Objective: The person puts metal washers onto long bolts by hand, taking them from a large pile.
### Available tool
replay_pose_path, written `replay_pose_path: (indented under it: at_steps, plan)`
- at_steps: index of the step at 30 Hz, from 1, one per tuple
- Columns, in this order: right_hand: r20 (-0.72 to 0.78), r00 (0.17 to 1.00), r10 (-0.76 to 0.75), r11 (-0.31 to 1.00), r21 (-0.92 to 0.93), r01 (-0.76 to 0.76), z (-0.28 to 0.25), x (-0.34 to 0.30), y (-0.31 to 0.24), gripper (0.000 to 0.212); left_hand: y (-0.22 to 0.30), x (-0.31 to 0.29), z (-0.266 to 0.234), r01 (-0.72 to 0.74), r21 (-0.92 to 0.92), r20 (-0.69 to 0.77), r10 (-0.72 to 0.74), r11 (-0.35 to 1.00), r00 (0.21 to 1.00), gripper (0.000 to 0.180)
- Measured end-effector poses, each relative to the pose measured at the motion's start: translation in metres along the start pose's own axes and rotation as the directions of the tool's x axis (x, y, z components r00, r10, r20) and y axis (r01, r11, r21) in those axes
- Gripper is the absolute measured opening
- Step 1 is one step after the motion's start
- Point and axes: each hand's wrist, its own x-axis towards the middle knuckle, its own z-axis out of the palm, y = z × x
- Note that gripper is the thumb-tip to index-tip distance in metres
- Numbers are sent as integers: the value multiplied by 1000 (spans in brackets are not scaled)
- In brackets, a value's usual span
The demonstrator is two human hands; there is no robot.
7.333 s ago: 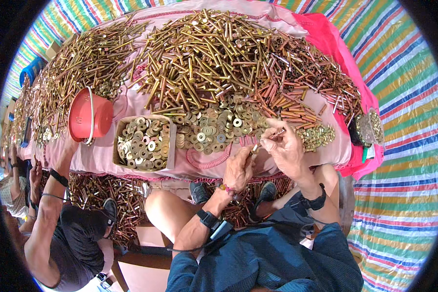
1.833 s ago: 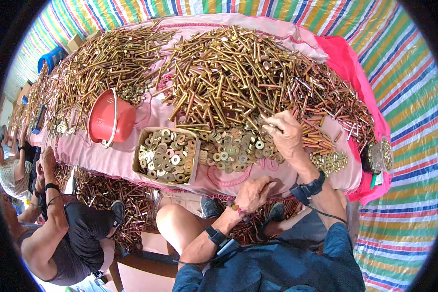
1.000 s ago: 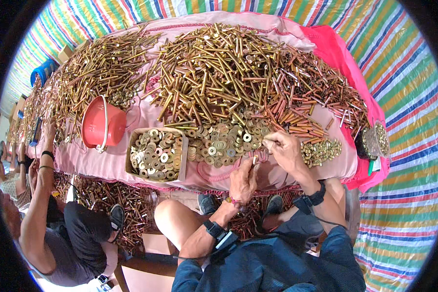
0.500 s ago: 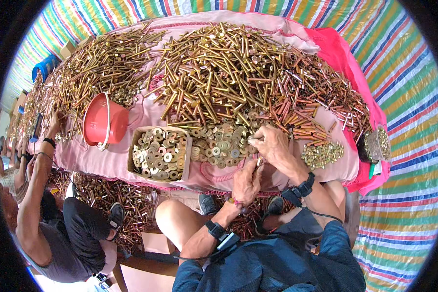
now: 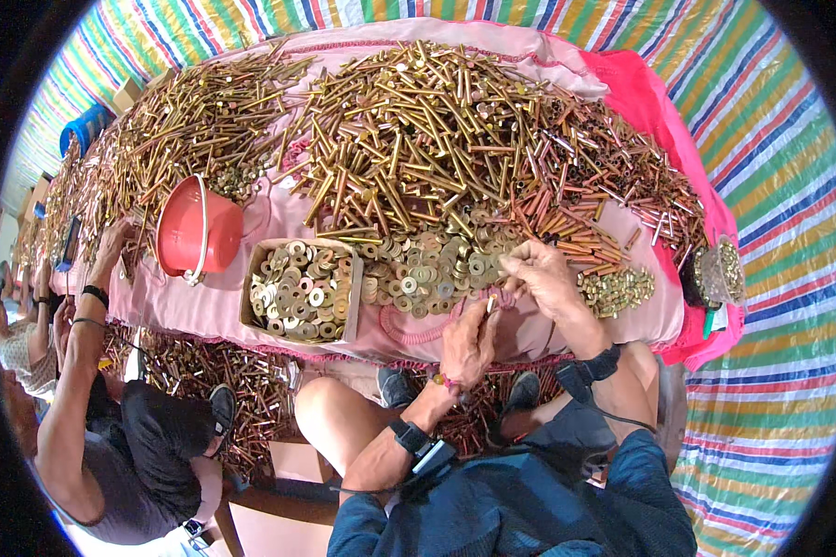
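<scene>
Over the front edge of the cloth-covered table, my left hand (image 5: 468, 348) is closed round a slim metal piece whose pale tip (image 5: 491, 303) sticks up past the fingers; the rest is hidden. Just above and to its right, my right hand (image 5: 546, 280) pinches thumb and fingers together beside the loose washers (image 5: 424, 277); anything between them is too small to make out. To the left, a cardboard box (image 5: 359, 302) holds many brass-coloured washers. Small brass nuts (image 5: 618, 291) lie in a heap right of my right hand.
Long brass-coloured bolts (image 5: 409, 139) and coppery metal sleeves (image 5: 576, 218) are heaped behind. A red bucket (image 5: 215, 232) leans on its side at left. A clear tub (image 5: 718, 272) stands at the right edge. At left sits a co-worker (image 5: 70, 390); more metal parts (image 5: 241, 399) lie below the table.
My right hand has drawn back from the washers, a little to the right. My left hand has shifted slightly left, still closed on the slim piece. The co-worker's hand has moved a little.
</scene>
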Motion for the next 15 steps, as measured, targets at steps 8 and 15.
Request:
replay_pose_path:
  at_steps: [8, 15]
  plan:
    - [174, 984, 23, 993, 114, -43, 4, -40, -21, 15, -5, 1, 2, -71, 34, -4, 71, 997, 997, 18]
    - [68, 994, -88, 974, -201, 100, 13, -50, -25, 18, 0, 2, 1, -39, -24, -4, 39, 999, 999, 15]
